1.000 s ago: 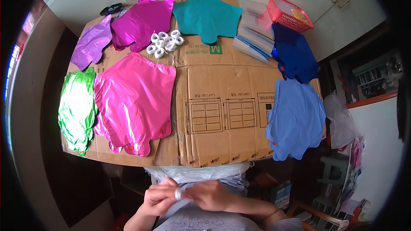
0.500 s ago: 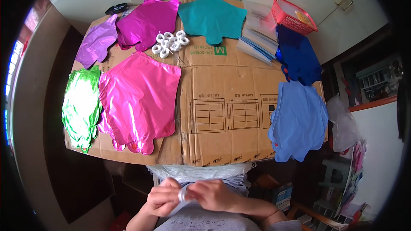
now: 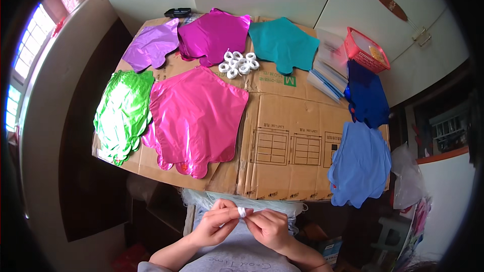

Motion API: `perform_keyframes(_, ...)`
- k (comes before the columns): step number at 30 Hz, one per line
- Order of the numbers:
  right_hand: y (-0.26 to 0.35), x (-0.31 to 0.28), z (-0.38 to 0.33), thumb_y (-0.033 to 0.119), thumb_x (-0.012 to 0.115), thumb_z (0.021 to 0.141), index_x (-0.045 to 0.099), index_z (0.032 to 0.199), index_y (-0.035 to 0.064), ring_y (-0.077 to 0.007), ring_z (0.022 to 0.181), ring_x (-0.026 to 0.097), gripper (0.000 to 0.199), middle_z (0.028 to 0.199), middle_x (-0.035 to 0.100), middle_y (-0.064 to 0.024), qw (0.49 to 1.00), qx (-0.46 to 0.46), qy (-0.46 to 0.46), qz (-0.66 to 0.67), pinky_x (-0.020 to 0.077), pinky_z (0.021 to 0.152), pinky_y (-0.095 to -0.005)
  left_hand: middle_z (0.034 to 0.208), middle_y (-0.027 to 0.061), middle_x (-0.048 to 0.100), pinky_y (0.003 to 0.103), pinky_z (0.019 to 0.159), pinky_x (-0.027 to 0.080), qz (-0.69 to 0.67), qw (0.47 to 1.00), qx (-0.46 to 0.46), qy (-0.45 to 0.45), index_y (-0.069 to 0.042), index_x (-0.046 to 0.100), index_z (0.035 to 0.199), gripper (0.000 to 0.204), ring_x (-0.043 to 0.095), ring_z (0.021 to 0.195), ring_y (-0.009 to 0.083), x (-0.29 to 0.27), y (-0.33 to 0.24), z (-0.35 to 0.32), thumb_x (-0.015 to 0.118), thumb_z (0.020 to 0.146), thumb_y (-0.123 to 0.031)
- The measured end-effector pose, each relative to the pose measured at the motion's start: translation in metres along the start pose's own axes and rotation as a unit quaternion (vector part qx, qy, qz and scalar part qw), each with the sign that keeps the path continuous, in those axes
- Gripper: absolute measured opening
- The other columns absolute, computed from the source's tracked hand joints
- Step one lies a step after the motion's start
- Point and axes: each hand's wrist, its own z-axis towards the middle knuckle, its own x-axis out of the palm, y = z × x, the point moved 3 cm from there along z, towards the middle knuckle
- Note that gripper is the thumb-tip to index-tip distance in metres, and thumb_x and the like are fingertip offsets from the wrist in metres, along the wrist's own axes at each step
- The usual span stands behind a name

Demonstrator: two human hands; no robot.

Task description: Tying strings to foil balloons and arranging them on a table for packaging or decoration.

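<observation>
the left hand (image 3: 218, 223) grasps a white string roll (image 3: 242, 212) at its fingertips; the right hand (image 3: 270, 226) curls its fingers just beside, grip unclear. pink foil (image 3: 199, 116) lies beyond the fingers.

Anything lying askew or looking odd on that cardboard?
Two minor things: the light blue stack pokes past the near right corner of the cardboard, and the green stack looks crumpled beside the smoother pink one. I see no spill.
</observation>
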Motion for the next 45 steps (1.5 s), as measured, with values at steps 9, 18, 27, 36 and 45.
perform_keyframes(9, 0.011, -0.015, 0.01, 0.012, 0.075, 0.066, 0.063, 0.077, 0.0097, -0.0139, 0.054, 0.055, 0.016, 0.062, 0.056, 0.0013, 0.993, -0.061, -0.031, -0.101, 0.0445, 0.049, -0.0268, 0.095, 0.0098, 0.064, 0.033, 0.088, 0.042, 0.025, 0.999, -0.046, -0.007, -0.001, 0.062, 0.106, 0.035, 0.056, 0.098, 0.0248, 0.007, 0.008, 0.001, 0.055, 0.074, 0.012)
perform_keyframes(18, -0.03, -0.012, 0.02, 0.007, 0.077, 0.065, 0.065, 0.074, 0.0075, -0.0159, 0.057, 0.058, 0.015, 0.071, 0.062, -0.0055, 0.971, 0.154, 0.036, 0.179, 0.0467, 0.051, -0.0261, 0.09, 0.0069, 0.061, 0.028, 0.081, 0.044, -0.121, 0.975, -0.167, 0.082, 0.001, 0.062, 0.095, 0.012, 0.057, 0.089, 0.0172, 0.01, 0.031, 0.005, 0.061, 0.084, -0.003)
perform_keyframes(27, -0.004, -0.028, 0.028, 0.003, 0.072, 0.067, 0.066, 0.098, 0.003, -0.0187, 0.079, 0.062, 0.031, 0.095, 0.063, -0.0059, 0.985, -0.164, 0.052, 0.033, 0.0522, 0.065, -0.0273, 0.09, 0.0046, 0.059, 0.027, 0.077, 0.042, -0.247, 0.943, -0.214, 0.063, -0.001, 0.063, 0.095, 0.014, 0.053, 0.085, 0.0143, 0.006, 0.033, 0.007, 0.055, 0.091, -0.012)
perform_keyframes(36, -0.019, -0.023, 0.035, 0.003, 0.071, 0.072, 0.066, 0.099, 0.0064, -0.0194, 0.08, 0.064, 0.027, 0.094, 0.066, -0.0071, 0.968, -0.031, 0.115, 0.222, 0.0523, 0.069, -0.0277, 0.088, 0.0067, 0.059, 0.027, 0.076, 0.043, -0.123, 0.973, -0.129, 0.149, 0.0, 0.064, 0.094, 0.011, 0.054, 0.084, 0.0171, -0.012, 0.015, 0.023, 0.061, 0.085, -0.007)
perform_keyframes(45, -0.019, -0.016, 0.043, 0.002, 0.07, 0.073, 0.066, 0.088, 0.0049, -0.0178, 0.072, 0.064, 0.016, 0.083, 0.067, -0.0061, 0.949, 0.043, 0.137, 0.281, 0.0518, 0.064, -0.0268, 0.088, 0.0087, 0.061, 0.025, 0.07, 0.047, -0.266, 0.938, -0.185, 0.124, -0.001, 0.046, 0.093, 0.02, 0.062, 0.085, 0.0132, -0.016, 0.008, 0.029, 0.063, 0.083, -0.002)
